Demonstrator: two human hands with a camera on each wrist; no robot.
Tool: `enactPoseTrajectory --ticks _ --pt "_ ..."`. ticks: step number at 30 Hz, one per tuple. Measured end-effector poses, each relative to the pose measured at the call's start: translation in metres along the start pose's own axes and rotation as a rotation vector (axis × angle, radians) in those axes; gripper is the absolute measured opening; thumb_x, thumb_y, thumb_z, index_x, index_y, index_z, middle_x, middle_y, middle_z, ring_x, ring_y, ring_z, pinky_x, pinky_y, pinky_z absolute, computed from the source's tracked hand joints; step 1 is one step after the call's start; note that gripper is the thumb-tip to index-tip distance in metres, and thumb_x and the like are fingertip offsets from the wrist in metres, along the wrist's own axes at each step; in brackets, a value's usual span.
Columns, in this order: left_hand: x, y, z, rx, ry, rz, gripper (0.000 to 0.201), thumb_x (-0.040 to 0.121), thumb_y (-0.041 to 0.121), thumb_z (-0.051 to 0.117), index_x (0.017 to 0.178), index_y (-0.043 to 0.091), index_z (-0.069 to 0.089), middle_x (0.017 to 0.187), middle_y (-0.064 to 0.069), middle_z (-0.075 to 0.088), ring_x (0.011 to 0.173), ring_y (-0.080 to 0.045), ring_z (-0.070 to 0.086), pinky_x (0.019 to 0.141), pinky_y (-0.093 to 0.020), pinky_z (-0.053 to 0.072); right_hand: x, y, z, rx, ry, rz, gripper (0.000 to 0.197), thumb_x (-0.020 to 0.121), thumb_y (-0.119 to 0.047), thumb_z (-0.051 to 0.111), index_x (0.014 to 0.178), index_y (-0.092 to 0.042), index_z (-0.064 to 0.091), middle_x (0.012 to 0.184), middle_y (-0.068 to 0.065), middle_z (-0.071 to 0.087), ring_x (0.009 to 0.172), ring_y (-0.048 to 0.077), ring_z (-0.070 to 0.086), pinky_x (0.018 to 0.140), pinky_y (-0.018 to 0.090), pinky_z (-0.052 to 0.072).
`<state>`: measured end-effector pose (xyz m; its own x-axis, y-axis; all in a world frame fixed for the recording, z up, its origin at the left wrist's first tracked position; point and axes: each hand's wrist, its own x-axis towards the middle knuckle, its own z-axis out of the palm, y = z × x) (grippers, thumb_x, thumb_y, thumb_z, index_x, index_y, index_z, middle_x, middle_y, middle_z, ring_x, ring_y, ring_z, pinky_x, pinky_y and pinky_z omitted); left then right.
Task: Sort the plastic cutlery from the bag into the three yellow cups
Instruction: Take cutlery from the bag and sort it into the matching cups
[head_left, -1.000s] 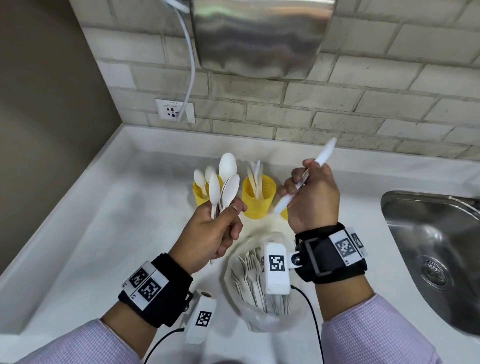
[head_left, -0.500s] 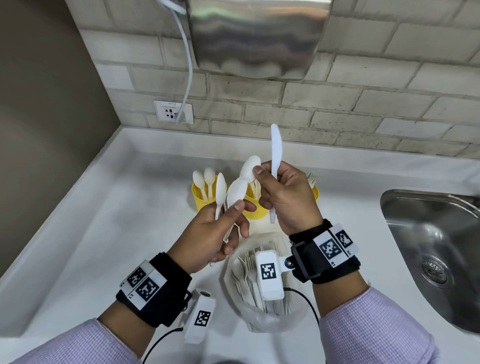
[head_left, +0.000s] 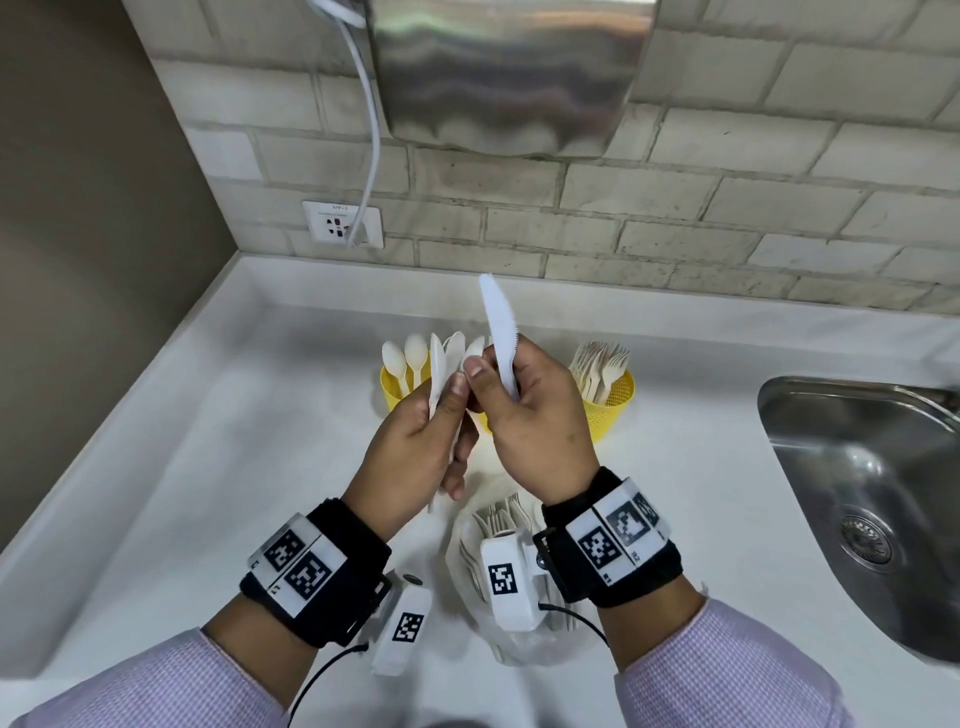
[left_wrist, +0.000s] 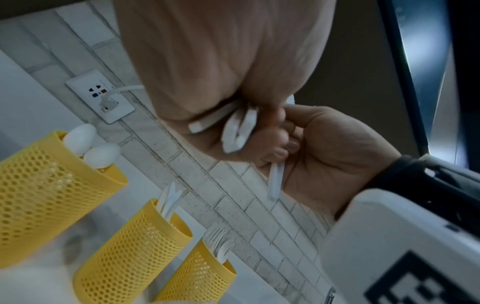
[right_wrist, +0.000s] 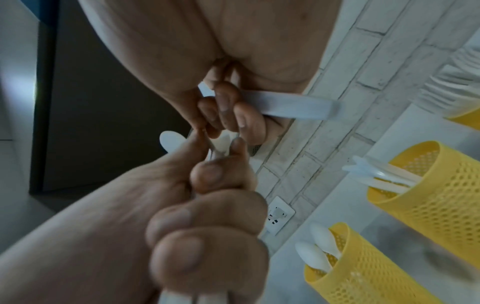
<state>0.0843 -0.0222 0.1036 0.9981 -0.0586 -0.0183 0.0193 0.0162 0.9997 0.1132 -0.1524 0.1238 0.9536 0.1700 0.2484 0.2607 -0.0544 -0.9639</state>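
- The right hand (head_left: 540, 415) has swung in from the right, where it was a second ago, and now meets the left hand (head_left: 415, 452) above the middle cup; their fingertips touch.
- The right hand's grip is curled round a white plastic knife (head_left: 500, 332), which has turned from slanting to nearly upright, serrated blade pointing up.
- The left hand's grip is closed round a small bunch of white spoons (head_left: 447, 364); the spoon bowls now sit lower and closer to the knife than before.
- In the right wrist view, the right thumb and forefinger appear to pinch at one piece in the left hand's bunch while the other fingers hold the knife.
- This probably means pieces are being regrouped by type between the hands before any drop into a cup.
- Three yellow mesh cups stand in a row on the white tabletop (head_left: 234, 441): the spoon cup (left_wrist: 52, 185) on the left, the knife cup (left_wrist: 135, 246) in the middle, the fork cup (head_left: 613, 400) on the right.
- The clear bag (head_left: 519, 644) lies near the person, below the wrists, with more cutlery inside, so sorting is unfinished.
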Motion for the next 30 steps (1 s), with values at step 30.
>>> enactPoseTrajectory --ticks 30 --pt "0.0 0.001 -0.005 -0.006 0.14 -0.197 0.034 0.108 0.034 0.034 0.097 0.007 0.052 0.061 -0.01 0.059 0.048 -0.02 0.046 0.05 -0.03 0.035 0.012 0.003 -0.006 0.083 -0.027 0.01 0.017 0.096 -0.029 0.062 0.088 -0.014 0.062 0.057 -0.011 0.041 0.046 0.01 0.032 0.052 0.028 0.027"
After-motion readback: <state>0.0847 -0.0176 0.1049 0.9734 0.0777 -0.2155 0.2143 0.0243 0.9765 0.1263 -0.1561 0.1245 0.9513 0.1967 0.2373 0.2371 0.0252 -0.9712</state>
